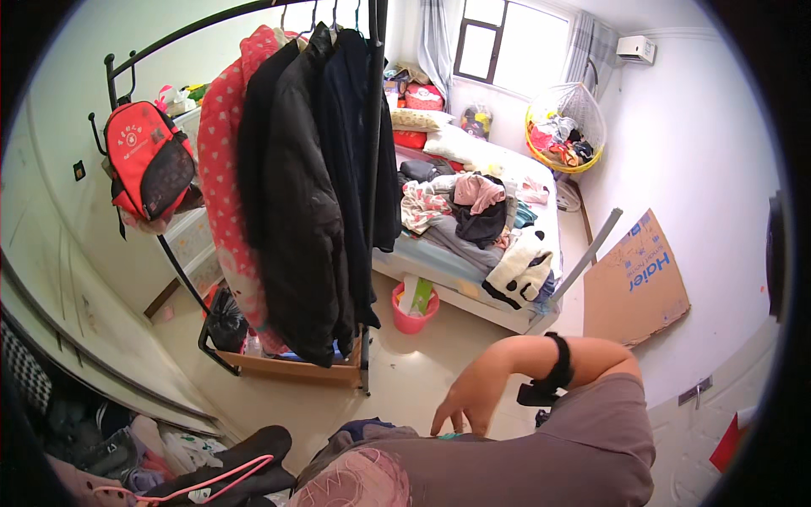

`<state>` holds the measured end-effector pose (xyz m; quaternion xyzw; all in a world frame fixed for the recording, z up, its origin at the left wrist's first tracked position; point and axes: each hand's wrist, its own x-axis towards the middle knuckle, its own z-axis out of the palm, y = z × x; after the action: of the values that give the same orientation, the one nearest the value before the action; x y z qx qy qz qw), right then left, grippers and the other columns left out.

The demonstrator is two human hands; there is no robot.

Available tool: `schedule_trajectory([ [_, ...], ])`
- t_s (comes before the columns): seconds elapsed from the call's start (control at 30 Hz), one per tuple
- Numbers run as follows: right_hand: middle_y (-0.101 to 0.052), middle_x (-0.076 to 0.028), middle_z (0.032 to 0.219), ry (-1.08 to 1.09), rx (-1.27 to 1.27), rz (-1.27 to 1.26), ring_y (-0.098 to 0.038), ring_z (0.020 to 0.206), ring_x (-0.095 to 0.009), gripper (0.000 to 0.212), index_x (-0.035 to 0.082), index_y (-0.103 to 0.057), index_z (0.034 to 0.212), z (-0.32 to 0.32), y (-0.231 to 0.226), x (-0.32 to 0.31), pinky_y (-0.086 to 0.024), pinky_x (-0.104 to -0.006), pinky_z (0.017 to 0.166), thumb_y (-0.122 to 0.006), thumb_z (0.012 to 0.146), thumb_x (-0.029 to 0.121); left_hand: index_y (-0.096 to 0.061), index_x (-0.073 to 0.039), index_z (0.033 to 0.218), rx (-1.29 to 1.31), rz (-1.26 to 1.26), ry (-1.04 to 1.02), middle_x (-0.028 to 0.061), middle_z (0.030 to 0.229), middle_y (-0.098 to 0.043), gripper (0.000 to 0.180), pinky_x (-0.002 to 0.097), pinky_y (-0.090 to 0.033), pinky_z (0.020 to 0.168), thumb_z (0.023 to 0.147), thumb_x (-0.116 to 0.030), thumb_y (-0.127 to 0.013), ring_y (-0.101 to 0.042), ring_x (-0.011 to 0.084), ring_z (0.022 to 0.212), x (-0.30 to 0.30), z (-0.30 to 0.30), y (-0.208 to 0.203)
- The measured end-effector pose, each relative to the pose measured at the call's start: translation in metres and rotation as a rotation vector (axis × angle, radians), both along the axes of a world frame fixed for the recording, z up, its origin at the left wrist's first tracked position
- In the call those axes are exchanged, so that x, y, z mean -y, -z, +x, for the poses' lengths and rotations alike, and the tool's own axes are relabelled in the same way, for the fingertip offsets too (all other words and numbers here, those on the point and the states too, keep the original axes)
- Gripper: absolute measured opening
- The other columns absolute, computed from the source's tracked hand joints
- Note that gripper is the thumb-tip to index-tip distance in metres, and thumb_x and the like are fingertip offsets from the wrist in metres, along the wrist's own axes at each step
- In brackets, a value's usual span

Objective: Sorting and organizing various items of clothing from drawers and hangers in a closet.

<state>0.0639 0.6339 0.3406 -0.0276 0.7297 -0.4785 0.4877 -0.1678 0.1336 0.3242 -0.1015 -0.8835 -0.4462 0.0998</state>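
My right hand (475, 399) hangs down in front of my brown-grey shirt (507, 469), its arm bent and a black strap (557, 367) round the wrist. Its fingers point downward and are apart; the tips are partly hidden behind the shirt. A bit of teal material (450, 436) shows at the fingertips. Beside it lies a dark blue-grey cloth bundle (363, 428), with pink lacy fabric (355, 482) nearer to me. At the lower left a pink hanger (228, 469) lies over a black garment (253, 452). My left hand is not visible.
A black clothes rack (372, 169) with coats (296, 203) and a red backpack (148, 160) stands ahead left. Behind it, clothes (465, 207) cover a bed (439, 275). A pink bin (414, 308) is on the floor; a cardboard sheet (638, 283) leans right. Clothes (118, 448) fill the lower left.
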Motion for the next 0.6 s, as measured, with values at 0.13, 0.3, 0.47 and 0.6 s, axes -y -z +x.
schedule_trajectory([
  [0.13, -0.069, -0.018, 0.097, -0.338, -0.108, 0.169, -0.065, 0.091, -0.03, 0.063, -0.001, -0.041, 0.138, -0.011, -0.078, 0.02, -0.05, -0.0352, 0.081, -0.066, 0.086, 0.024, -0.058, 0.003, 0.113, -0.038, -0.059, 0.072, 0.0135, 0.112, -0.061, 0.025, 0.0363, -0.042, 0.094, 0.09, -0.005, -0.056, -0.054, 0.0246, 0.103, -0.016, 0.005, -0.012],
  [0.3, -0.07, -0.016, 0.081, -0.324, 0.0, 0.264, -0.067, 0.079, -0.029, 0.05, -0.006, -0.055, 0.12, 0.011, -0.055, 0.015, -0.051, -0.0365, 0.071, -0.063, 0.087, 0.03, -0.059, 0.004, 0.112, -0.009, -0.036, 0.099, 0.0138, 0.111, -0.061, 0.024, 0.0365, -0.042, 0.094, 0.09, -0.005, -0.056, -0.054, 0.0244, 0.103, -0.014, 0.01, -0.014],
  [0.47, -0.069, -0.018, 0.079, -0.475, 0.425, 0.07, -0.064, 0.07, -0.025, 0.033, -0.008, -0.065, 0.096, -0.002, -0.061, 0.034, -0.05, -0.0356, 0.067, -0.063, 0.084, 0.022, -0.061, 0.004, 0.108, -0.029, -0.064, 0.095, 0.0135, 0.107, -0.062, 0.02, 0.0361, -0.043, 0.093, 0.09, -0.005, -0.057, -0.055, 0.0242, 0.1, -0.018, 0.012, -0.014],
  [0.6, -0.064, -0.01, 0.074, -0.466, 0.008, -0.149, -0.061, 0.07, -0.021, 0.015, -0.006, -0.059, 0.079, 0.012, -0.028, 0.033, -0.049, -0.0345, 0.065, -0.066, 0.077, 0.008, -0.061, 0.004, 0.106, -0.038, 0.014, 0.126, 0.0127, 0.104, -0.064, 0.019, 0.0348, -0.045, 0.09, 0.089, -0.002, -0.057, -0.058, 0.0236, 0.096, -0.007, 0.006, -0.003],
])
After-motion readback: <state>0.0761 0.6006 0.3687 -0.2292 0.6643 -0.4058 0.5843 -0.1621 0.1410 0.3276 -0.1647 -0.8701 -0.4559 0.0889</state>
